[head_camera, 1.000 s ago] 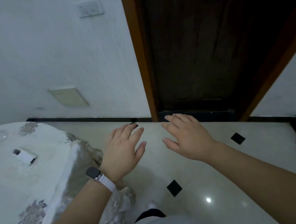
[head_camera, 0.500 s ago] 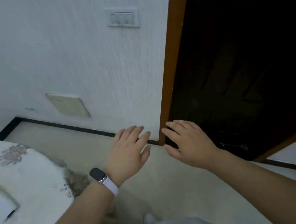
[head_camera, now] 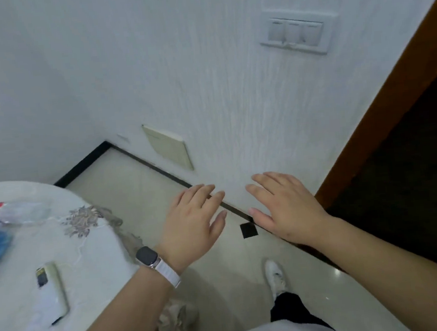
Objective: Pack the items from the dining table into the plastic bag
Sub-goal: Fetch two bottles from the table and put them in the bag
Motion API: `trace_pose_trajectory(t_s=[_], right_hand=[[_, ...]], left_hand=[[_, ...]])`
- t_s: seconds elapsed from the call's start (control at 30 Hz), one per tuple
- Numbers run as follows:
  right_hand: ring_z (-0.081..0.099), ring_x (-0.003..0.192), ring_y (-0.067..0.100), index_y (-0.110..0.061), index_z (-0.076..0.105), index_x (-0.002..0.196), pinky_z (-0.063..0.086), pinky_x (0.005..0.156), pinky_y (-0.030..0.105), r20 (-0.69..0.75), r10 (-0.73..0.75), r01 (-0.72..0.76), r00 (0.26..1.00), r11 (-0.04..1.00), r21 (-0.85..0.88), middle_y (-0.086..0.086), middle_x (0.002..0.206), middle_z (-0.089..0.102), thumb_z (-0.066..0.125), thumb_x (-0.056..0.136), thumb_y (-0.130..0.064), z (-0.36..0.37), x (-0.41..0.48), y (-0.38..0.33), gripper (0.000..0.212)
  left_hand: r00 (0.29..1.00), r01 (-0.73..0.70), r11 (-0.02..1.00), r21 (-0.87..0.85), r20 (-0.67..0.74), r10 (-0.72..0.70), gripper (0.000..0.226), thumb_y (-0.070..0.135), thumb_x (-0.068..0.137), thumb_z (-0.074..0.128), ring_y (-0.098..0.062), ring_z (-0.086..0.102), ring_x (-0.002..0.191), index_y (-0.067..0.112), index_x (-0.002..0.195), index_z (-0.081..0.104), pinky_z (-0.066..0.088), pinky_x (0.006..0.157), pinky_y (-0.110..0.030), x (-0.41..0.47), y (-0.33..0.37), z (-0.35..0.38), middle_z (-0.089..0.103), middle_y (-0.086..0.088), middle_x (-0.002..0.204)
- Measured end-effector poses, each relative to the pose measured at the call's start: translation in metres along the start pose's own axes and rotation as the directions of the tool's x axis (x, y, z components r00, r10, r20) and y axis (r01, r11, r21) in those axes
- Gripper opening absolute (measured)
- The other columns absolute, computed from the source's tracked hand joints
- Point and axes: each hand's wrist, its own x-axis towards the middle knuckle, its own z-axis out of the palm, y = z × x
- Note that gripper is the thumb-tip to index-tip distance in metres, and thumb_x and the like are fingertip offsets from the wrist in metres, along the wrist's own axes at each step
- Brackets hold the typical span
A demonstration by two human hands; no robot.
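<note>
Both bare hands, left hand (head_camera: 191, 226) and right hand (head_camera: 285, 207), fingers spread wide, empty, beside round lace-clothed dining table (head_camera: 91, 247)

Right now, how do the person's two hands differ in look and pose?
The left hand has a smartwatch on a white band at its wrist; the right hand has a bare wrist. The left hand is the one nearer the dining table; the right hand is nearer the dark doorway. Both are empty, palms down, fingers spread, held out over the floor, touching nothing.
</note>
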Motion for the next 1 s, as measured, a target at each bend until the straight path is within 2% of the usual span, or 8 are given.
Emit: trace_pose_trajectory(t_s=[0.23, 0.43, 0.6, 0.7, 0.8, 1.0], right_hand=[[0.048, 0.125, 0.028, -0.017, 0.056, 0.132, 0.038, 0.104, 0.043, 0.053, -0.249, 0.239, 0.967, 0.960, 0.146, 0.006, 0.138, 0.054, 0.039, 0.093, -0.052, 0.023, 0.122, 0.031, 0.055], [0.052, 0.122, 0.031, -0.014, 0.057, 0.130, 0.043, 0.100, 0.047, 0.042, -0.441, 0.422, 0.897, 0.879, 0.222, 0.010, 0.135, 0.056, 0.038, 0.093, -0.051, 0.041, 0.204, 0.041, 0.056], [0.054, 0.116, 0.030, -0.014, 0.060, 0.126, 0.044, 0.096, 0.043, 0.003, -0.597, 0.575, 0.802, 0.774, 0.265, 0.009, 0.131, 0.059, 0.045, 0.092, -0.049, 0.062, 0.253, 0.006, 0.052], [0.055, 0.115, 0.030, -0.014, 0.061, 0.124, 0.044, 0.096, 0.043, -0.007, -0.667, 0.642, 0.745, 0.714, 0.279, 0.009, 0.129, 0.060, 0.046, 0.090, -0.049, 0.079, 0.286, -0.028, 0.051], [0.055, 0.114, 0.029, -0.015, 0.061, 0.121, 0.044, 0.094, 0.042, -0.009, -0.731, 0.701, 0.682, 0.651, 0.291, 0.008, 0.128, 0.060, 0.047, 0.091, -0.049, 0.094, 0.315, -0.065, 0.047], [0.054, 0.118, 0.029, -0.017, 0.059, 0.125, 0.044, 0.098, 0.044, 0.132, -0.792, 0.752, 0.596, 0.608, 0.255, 0.007, 0.132, 0.058, 0.044, 0.092, -0.051, 0.117, 0.383, -0.136, 0.050]], left_hand=[[0.969, 0.244, 0.953, 0.180, 0.000, -0.248, 0.037, 0.038, 0.090, 0.056, -0.029, 0.059, 0.112, 0.016, 0.118, 0.067, 0.041, 0.095, -0.040, 0.054, -0.040, -0.003, 0.066, -0.006, 0.121], [0.875, 0.462, 0.846, 0.266, 0.016, -0.483, 0.040, 0.039, 0.092, 0.052, -0.030, 0.057, 0.115, 0.016, 0.122, 0.064, 0.041, 0.095, -0.041, 0.073, -0.064, -0.008, 0.064, -0.007, 0.125], [0.777, 0.598, 0.725, 0.342, -0.028, -0.628, 0.037, 0.037, 0.089, 0.054, -0.031, 0.058, 0.114, 0.017, 0.118, 0.065, 0.039, 0.095, -0.042, 0.045, -0.091, -0.016, 0.064, -0.007, 0.125], [0.696, 0.691, 0.644, 0.328, -0.064, -0.715, 0.039, 0.038, 0.089, 0.048, -0.031, 0.058, 0.114, 0.018, 0.117, 0.067, 0.041, 0.095, -0.043, 0.021, -0.116, -0.017, 0.064, -0.007, 0.125], [0.634, 0.756, 0.585, 0.294, -0.109, -0.765, 0.038, 0.036, 0.089, 0.052, -0.031, 0.058, 0.115, 0.017, 0.118, 0.067, 0.042, 0.096, -0.043, -0.004, -0.150, -0.007, 0.064, -0.007, 0.126], [0.505, 0.859, 0.469, 0.206, -0.188, -0.842, 0.035, 0.033, 0.087, 0.058, -0.028, 0.060, 0.113, 0.018, 0.117, 0.068, 0.043, 0.096, -0.041, -0.034, -0.232, 0.000, 0.065, -0.006, 0.123]])
